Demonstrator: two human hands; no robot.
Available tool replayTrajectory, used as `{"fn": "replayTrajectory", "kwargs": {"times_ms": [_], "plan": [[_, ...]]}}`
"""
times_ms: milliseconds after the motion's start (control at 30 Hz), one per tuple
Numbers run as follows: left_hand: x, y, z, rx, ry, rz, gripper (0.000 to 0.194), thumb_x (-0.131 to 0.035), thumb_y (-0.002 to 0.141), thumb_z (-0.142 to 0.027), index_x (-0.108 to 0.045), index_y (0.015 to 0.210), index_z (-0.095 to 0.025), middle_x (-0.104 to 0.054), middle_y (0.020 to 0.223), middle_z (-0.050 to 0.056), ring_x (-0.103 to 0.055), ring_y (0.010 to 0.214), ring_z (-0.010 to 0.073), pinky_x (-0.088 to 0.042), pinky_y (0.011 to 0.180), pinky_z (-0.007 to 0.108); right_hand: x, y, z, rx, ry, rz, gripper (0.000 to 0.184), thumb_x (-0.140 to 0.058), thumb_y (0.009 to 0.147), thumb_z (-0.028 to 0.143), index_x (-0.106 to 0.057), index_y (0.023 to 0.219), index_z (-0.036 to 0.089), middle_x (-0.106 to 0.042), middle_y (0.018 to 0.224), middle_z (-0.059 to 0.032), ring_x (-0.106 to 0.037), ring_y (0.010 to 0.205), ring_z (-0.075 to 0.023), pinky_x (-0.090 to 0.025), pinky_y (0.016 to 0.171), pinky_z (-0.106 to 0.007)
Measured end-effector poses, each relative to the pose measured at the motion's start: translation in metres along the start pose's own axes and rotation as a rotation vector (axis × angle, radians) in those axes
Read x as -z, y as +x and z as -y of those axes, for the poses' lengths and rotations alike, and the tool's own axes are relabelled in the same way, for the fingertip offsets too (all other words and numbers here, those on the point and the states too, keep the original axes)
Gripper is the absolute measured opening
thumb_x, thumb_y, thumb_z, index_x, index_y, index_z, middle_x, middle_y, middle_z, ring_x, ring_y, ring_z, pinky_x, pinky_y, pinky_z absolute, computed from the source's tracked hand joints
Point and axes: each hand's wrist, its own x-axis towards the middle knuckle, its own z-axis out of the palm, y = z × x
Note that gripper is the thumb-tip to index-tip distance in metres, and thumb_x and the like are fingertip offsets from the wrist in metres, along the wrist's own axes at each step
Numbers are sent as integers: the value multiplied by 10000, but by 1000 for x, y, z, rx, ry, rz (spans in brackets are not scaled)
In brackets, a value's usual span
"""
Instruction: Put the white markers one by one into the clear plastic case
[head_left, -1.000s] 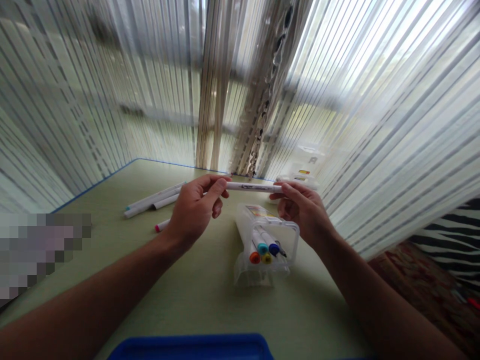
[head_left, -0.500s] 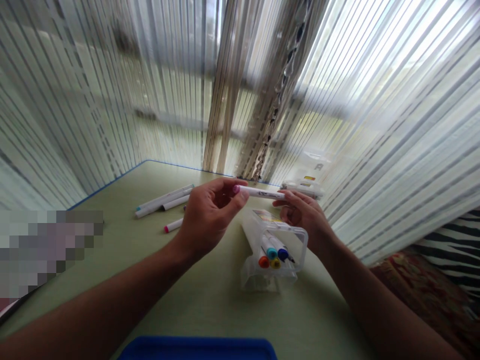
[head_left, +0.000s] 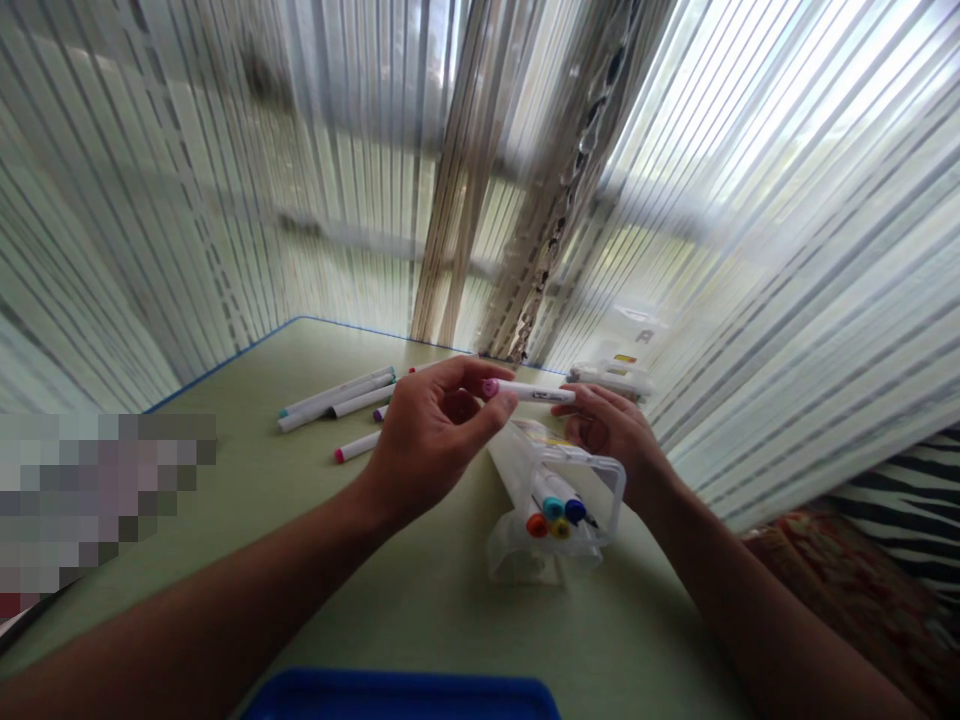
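A white marker with a pink-purple end (head_left: pixel 534 392) is held level between my two hands, above the clear plastic case. The coloured end sits between the thumb and forefinger of my left hand (head_left: pixel 439 430). My right hand (head_left: pixel 611 430) pinches the opposite end, its other fingers curled. Below, the clear case (head_left: pixel 619 490) lies on its side with its open end facing me. Several markers (head_left: pixel 559 508) are inside, with orange, yellow, teal and dark blue ends showing. Left of my hand, loose markers (head_left: pixel 337 395) lie on the table, partly hidden by that hand.
The pale green table (head_left: pixel 420 620) has a blue edge. A blue object (head_left: pixel 405 695) shows at the bottom. Another clear case (head_left: pixel 611 380) is at the back right. Sheer striped curtains (head_left: pixel 337 200) hang behind the table. A patterned fabric (head_left: pixel 847 570) is at the right.
The view has shifted slightly, so most things sit a little further right. Both hands keep hold of the marker, and my left fingers appear slightly closer to the right hand.
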Motion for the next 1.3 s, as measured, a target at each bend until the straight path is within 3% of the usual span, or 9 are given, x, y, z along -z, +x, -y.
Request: {"fn": "replayTrajectory", "kwargs": {"times_ms": [233, 567, 700, 933, 1100, 1300], "plan": [[13, 11, 11, 77, 114, -41, 216, -786, 771, -262, -692, 920, -137, -598, 692, -20, -495, 506, 57, -382, 447, 181, -4, -2, 7, 151, 5, -52, 290, -873, 679, 390, -701, 779, 178, -699, 648, -7, -469, 378, -50, -293, 339, -172], [15, 14, 23, 243, 133, -21, 277, -791, 767, -313, -640, 933, -150, -581, 669, -44, -471, 465, 63, -394, 447, 203, -6, -5, 8, 282, 56, 49, 211, -857, 724, 329, -723, 781, 176, -688, 633, 6, -488, 385, -48, -298, 348, -181], [13, 10, 18, 147, 67, -54, 230, -797, 770, -264, -655, 919, -162, -580, 671, -50, -469, 493, 58, -403, 472, 202, -5, 0, 4, 224, 107, 27, 224, -847, 726, 329, -720, 773, 150, -697, 653, -12, -472, 371, -39, -298, 345, -181], [-9, -8, -10, -20, 210, -54, 185, -831, 721, -204, -676, 811, -157, -623, 662, -25, -529, 533, 72, -433, 487, 189, -6, 2, -1, -94, 228, 77, 281, -880, 640, 312, -713, 780, 135, -658, 621, -1, -476, 410, -46, -314, 364, -165], [-8, -10, -10, -12, 196, -16, 198, -831, 721, -212, -675, 831, -162, -628, 684, -18, -546, 580, 84, -449, 518, 191, -6, -1, 4, -77, 208, 57, 257, -878, 640, 306, -713, 759, 149, -644, 599, 7, -459, 410, -50, -303, 358, -173], [2, 0, 1, 109, 121, -22, 192, -754, 808, -296, -629, 890, -175, -564, 660, -54, -474, 486, 62, -403, 466, 200, -8, -4, 11, 82, 178, -20, 248, -890, 639, 327, -700, 694, 177, -607, 569, 23, -417, 405, -49, -285, 358, -193]]}}
